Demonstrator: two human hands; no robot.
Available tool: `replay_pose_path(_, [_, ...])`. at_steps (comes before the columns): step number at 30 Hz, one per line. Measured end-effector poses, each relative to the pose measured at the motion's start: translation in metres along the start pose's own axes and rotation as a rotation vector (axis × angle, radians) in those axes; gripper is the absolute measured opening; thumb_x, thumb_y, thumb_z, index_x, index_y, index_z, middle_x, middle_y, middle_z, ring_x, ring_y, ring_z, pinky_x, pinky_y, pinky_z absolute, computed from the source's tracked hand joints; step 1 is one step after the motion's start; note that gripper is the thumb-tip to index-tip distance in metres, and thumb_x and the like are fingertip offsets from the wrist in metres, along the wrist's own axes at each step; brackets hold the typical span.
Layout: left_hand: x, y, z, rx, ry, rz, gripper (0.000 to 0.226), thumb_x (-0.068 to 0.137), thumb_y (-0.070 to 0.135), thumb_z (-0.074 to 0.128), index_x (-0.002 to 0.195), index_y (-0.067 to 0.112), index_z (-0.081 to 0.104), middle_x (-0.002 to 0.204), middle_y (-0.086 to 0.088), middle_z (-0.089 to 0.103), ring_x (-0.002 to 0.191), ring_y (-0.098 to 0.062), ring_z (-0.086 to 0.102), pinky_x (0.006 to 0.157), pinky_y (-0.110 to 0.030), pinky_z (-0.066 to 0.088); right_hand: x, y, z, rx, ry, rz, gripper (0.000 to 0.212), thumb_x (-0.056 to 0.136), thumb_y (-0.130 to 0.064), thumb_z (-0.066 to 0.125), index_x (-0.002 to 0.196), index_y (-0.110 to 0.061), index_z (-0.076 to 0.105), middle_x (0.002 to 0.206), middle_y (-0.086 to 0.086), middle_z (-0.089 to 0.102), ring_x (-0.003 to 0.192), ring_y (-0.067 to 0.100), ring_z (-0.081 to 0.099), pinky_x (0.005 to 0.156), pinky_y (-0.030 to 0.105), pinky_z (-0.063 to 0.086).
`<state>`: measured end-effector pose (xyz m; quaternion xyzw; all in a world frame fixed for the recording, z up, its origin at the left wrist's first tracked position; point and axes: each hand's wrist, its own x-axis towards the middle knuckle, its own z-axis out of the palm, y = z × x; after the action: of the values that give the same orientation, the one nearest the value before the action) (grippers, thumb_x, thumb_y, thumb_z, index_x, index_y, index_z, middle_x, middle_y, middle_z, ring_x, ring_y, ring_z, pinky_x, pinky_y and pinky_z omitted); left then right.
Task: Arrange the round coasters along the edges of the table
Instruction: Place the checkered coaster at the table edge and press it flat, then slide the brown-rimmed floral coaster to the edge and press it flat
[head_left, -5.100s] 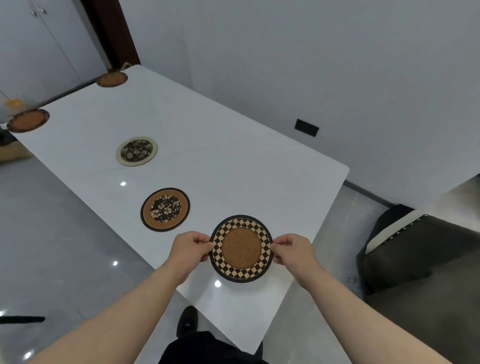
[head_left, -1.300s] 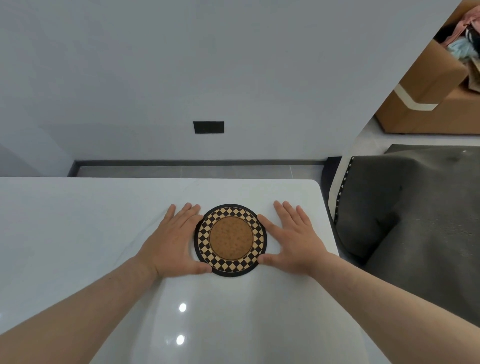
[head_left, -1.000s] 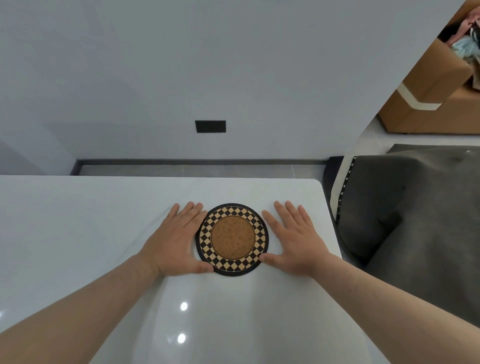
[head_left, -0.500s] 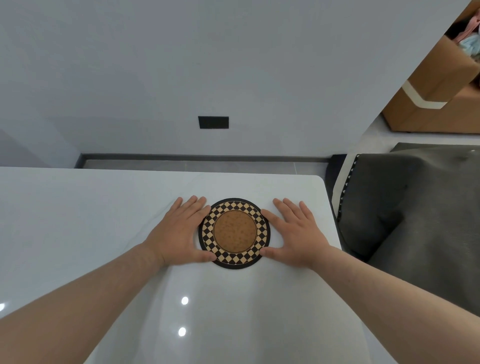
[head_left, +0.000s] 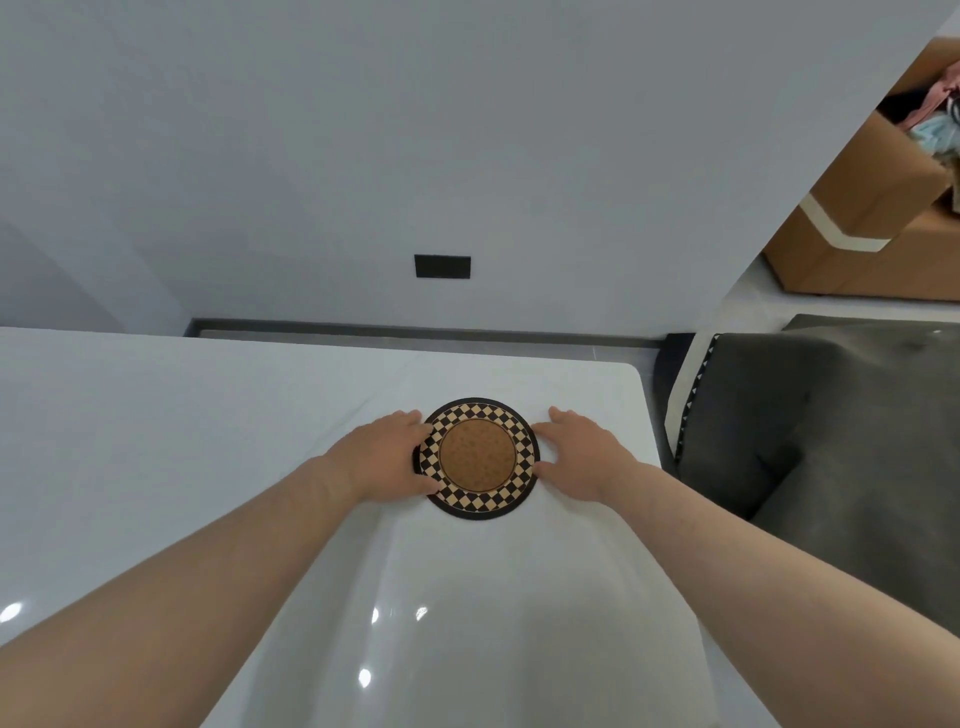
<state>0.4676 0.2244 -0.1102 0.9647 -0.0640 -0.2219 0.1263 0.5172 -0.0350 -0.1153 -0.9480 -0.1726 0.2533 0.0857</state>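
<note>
A round checkered coaster, with a brown cork middle and a black-and-tan chequered ring, lies flat on the white table, near its far right corner. My left hand rests on the table against the coaster's left rim, thumb and fingertips on its edge. My right hand is against the right rim in the same way, fingers curled toward it. Between them the two hands hold the coaster by its sides. No other coaster is in view.
The table's far edge runs just beyond the coaster, and its right edge is close to my right hand. A dark grey sofa stands to the right. A cardboard box sits behind it. Beyond the table is a grey wall.
Five seconds ago I held the coaster above another table corner with other coasters in view. Over the last second both hands slid it slightly farther away, and my fingers curled in.
</note>
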Motion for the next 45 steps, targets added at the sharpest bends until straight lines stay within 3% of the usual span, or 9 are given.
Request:
replay_pose_path(2, [-0.013, -0.001, -0.008, -0.115, -0.035, -0.036, 0.053, 0.086, 0.04, 0.061, 0.133, 0.019, 0.05, 0.135, 0.0, 0.053, 0.127, -0.021, 0.046, 0.104, -0.035, 0.038, -0.011, -0.003, -0.006, 0.099, 0.014, 0.024, 0.057, 0.096, -0.038, 0.048, 0.148, -0.022, 0.033, 0.156, 0.003, 0.032, 0.143, 0.022, 0.028, 0.117, 0.037, 0.022])
replay_pose_path(6, [-0.043, -0.014, -0.02, -0.142, -0.022, -0.133, 0.049, 0.093, 0.036, 0.052, 0.14, 0.022, 0.045, 0.148, 0.004, 0.043, 0.136, -0.016, 0.038, 0.112, -0.031, 0.029, -0.039, -0.012, -0.021, 0.248, 0.05, 0.023, 0.038, 0.097, -0.023, 0.044, 0.133, -0.017, 0.053, 0.134, 0.003, 0.058, 0.122, 0.02, 0.052, 0.104, 0.031, 0.037])
replay_pose_path(11, [-0.083, -0.013, -0.032, -0.253, 0.044, -0.177, 0.043, 0.092, 0.034, 0.054, 0.133, 0.023, 0.052, 0.139, 0.006, 0.052, 0.125, -0.014, 0.05, 0.106, -0.029, 0.038, -0.067, -0.025, -0.035, 0.263, 0.07, -0.028, 0.036, 0.098, -0.015, 0.04, 0.129, -0.018, 0.058, 0.134, 0.0, 0.059, 0.122, 0.019, 0.053, 0.103, 0.029, 0.038])
replay_pose_path(16, [-0.125, -0.006, -0.032, -0.467, 0.131, -0.226, 0.042, 0.087, 0.04, 0.062, 0.125, 0.023, 0.059, 0.127, 0.007, 0.059, 0.115, -0.01, 0.055, 0.1, -0.028, 0.042, -0.089, -0.042, -0.044, 0.277, 0.061, -0.075, 0.052, 0.086, 0.001, 0.04, 0.13, -0.022, 0.058, 0.135, -0.001, 0.058, 0.125, 0.016, 0.05, 0.108, 0.029, 0.038])
replay_pose_path(30, [-0.236, -0.016, -0.028, -0.528, 0.213, -0.286, 0.035, 0.091, 0.043, 0.055, 0.121, 0.026, 0.061, 0.126, 0.01, 0.059, 0.115, -0.009, 0.053, 0.1, -0.029, 0.04, -0.172, -0.099, -0.039, 0.223, 0.03, -0.127, 0.042, 0.09, -0.016, 0.053, 0.132, -0.021, 0.055, 0.132, -0.003, 0.058, 0.116, 0.014, 0.055, 0.095, 0.021, 0.038])
replay_pose_path(38, [-0.305, -0.037, -0.016, -0.349, 0.138, -0.269, 0.042, 0.091, 0.043, 0.054, 0.131, 0.027, 0.053, 0.136, 0.008, 0.054, 0.121, -0.011, 0.051, 0.103, -0.028, 0.04, -0.229, -0.121, -0.024, 0.222, 0.063, -0.092, 0.038, 0.091, -0.02, 0.052, 0.129, -0.022, 0.057, 0.127, -0.003, 0.061, 0.103, 0.013, 0.058, 0.094, 0.025, 0.044])
replay_pose_path(45, [-0.361, -0.033, -0.01, -0.397, 0.097, -0.256, 0.04, 0.095, 0.022, 0.045, 0.135, 0.022, 0.051, 0.142, 0.003, 0.05, 0.13, -0.014, 0.045, 0.108, -0.029, 0.034, -0.287, -0.14, -0.003, 0.186, 0.014, -0.063, 0.044, 0.092, -0.027, 0.05, 0.136, -0.023, 0.051, 0.137, -0.005, 0.056, 0.118, 0.013, 0.055, 0.101, 0.026, 0.04])
